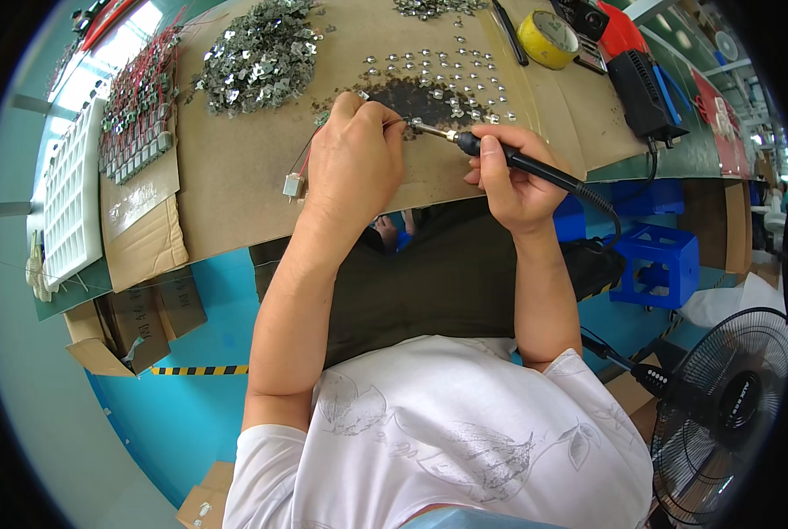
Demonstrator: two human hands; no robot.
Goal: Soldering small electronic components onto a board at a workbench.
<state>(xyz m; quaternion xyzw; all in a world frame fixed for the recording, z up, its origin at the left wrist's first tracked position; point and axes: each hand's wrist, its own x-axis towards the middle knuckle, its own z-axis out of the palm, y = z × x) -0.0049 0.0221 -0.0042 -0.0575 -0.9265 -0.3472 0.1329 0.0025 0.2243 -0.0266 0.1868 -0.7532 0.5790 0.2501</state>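
Observation:
My right hand [524,187] grips a soldering iron [535,165] like a pen, its metal tip pointing left. Close to that tip lies a small shiny metal piece [415,122] on the cardboard; whether they touch I cannot tell. My left hand [354,167] is closed in a pinch on a thin wire [395,122] whose end reaches the metal piece. A small white block-shaped part [294,185] hangs on red and dark wires beside that hand. Rows of similar metal pieces [447,66] stand past a dark, scorched patch [420,95].
A large heap of metal pieces [261,57] lies at the far left. Wired parts [138,132] fill cardboard near a white grid rack [74,189]. At right are a yellow tape roll [548,40], a black soldering station [642,95], a blue stool [657,264] and a fan [729,406].

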